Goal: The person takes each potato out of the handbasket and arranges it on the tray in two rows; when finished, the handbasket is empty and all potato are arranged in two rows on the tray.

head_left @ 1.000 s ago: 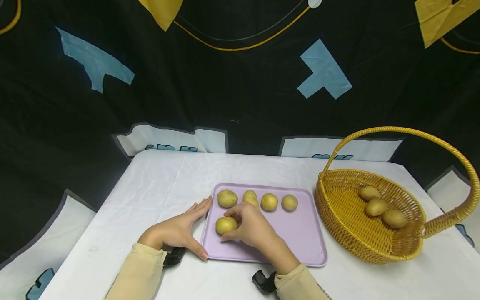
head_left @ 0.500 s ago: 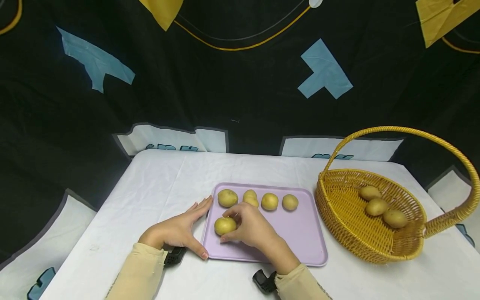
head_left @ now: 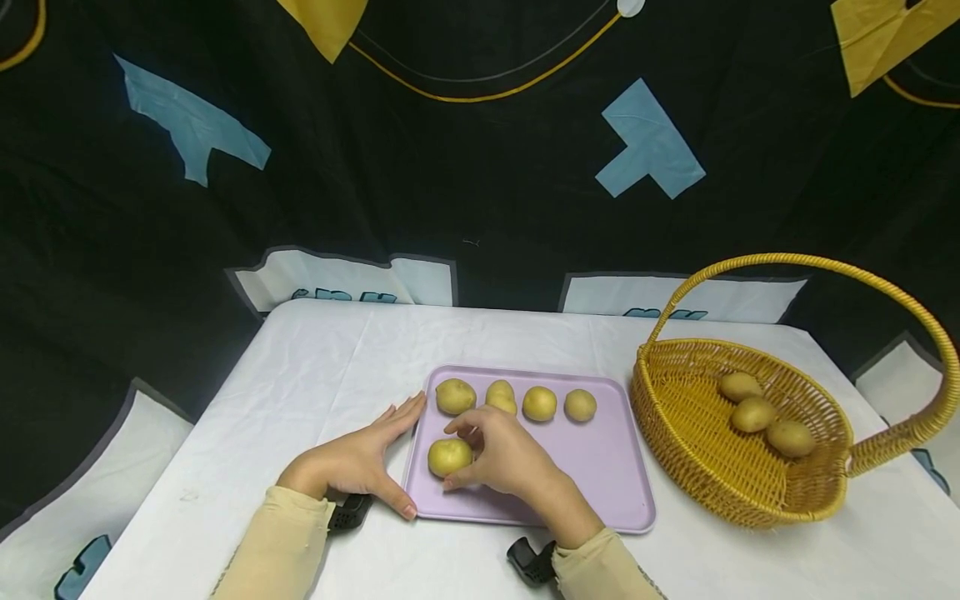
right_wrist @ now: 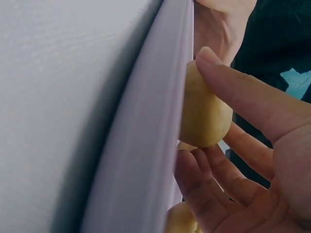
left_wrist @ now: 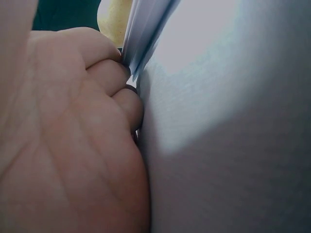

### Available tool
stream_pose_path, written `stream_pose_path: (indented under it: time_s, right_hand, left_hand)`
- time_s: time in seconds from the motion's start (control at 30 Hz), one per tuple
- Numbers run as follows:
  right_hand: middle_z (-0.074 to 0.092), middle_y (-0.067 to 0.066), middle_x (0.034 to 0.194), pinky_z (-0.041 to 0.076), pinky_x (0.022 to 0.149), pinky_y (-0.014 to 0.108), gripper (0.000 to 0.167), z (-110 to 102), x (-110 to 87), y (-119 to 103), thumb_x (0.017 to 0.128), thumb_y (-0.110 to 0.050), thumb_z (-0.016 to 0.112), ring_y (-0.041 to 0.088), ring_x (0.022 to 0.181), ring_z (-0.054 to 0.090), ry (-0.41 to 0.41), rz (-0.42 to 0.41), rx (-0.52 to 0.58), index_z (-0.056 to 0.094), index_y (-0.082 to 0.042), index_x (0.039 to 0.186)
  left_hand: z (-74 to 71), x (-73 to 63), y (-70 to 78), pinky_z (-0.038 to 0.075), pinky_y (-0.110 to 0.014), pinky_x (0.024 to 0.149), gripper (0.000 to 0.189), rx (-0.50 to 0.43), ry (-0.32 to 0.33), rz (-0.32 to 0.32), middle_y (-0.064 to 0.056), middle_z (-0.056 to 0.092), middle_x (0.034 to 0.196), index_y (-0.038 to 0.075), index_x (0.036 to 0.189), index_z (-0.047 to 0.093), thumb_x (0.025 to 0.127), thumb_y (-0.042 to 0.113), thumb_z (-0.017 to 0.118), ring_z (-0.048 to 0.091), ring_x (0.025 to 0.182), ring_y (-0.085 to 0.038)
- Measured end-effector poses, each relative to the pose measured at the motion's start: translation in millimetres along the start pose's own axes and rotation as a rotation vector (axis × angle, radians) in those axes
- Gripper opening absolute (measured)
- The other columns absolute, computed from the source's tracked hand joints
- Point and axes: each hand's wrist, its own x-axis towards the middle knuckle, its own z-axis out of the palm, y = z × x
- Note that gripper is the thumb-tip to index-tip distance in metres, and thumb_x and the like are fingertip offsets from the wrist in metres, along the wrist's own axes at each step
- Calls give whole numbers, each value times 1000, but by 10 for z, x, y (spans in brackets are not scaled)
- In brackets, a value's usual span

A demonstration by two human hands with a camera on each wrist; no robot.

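A lilac tray (head_left: pixel 585 492) lies on the white-covered table. At its near left sits a yellow potato (head_left: pixel 449 458), with my right hand (head_left: pixel 502 450) curled round its right side. In the right wrist view the thumb (right_wrist: pixel 243 87) lies along that potato (right_wrist: pixel 206 111) and the fingers (right_wrist: pixel 199 184) bend in at its other side. My left hand (head_left: pixel 356 458) rests spread at the tray's left edge, fingertips and thumb right at the rim. Along the tray's far side are several more potatoes, among them one at the left (head_left: pixel 455 397) and one at the right (head_left: pixel 580 405).
To the right stands a yellow woven basket (head_left: pixel 675 467) with a tall arched handle (head_left: pixel 787 258). Three potatoes (head_left: pixel 753 414) lie inside it. A black cloth (head_left: pixel 465 192) with blue and yellow shapes hangs behind the table (head_left: pixel 330 358).
The potato at my right hand has shifted slightly left and nearer to me, and the gap between it and the index finger has widened a little. My left hand has stayed put.
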Motion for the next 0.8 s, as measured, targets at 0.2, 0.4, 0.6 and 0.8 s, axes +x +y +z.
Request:
stream_pose_path:
  time_s: [0.2, 0.4, 0.6, 0.8]
  right_hand:
    - [68, 3, 106, 53, 81, 28, 61, -2, 2, 1, 60, -20, 99, 11, 88, 62, -13, 0, -1, 73, -9, 113]
    - [68, 3, 105, 53, 83, 30, 63, -35, 2, 15, 59, -21, 99, 16, 92, 64, -18, 1, 0, 72, -9, 115]
    - [69, 8, 108, 54, 87, 39, 63, -140, -27, 1, 60, -18, 98, 24, 97, 63, -19, -25, 35, 72, -7, 116]
    - [68, 9, 113, 54, 89, 45, 62, -302, -83, -16, 64, -16, 97, 29, 102, 63, -30, -36, 146, 70, -4, 119]
  left_hand:
    - [-5, -2, -1, 2, -63, 117, 145, 0, -2, 0, -9, 1, 168, 14, 163, 11, 52, 43, 99, -5, 150, -43]
    - [-8, -5, 1, 2, -64, 116, 145, 11, -4, 5, -10, 1, 168, 13, 163, 10, 52, 44, 98, -5, 149, -44]
    - [-9, -7, -1, 2, -64, 116, 145, 8, -8, 3, -8, 1, 168, 14, 163, 10, 53, 44, 98, -5, 150, -43]
    - [-17, -17, 19, 2, -64, 116, 144, -7, -8, 1, -9, 1, 168, 15, 163, 10, 53, 43, 99, -5, 150, -44]
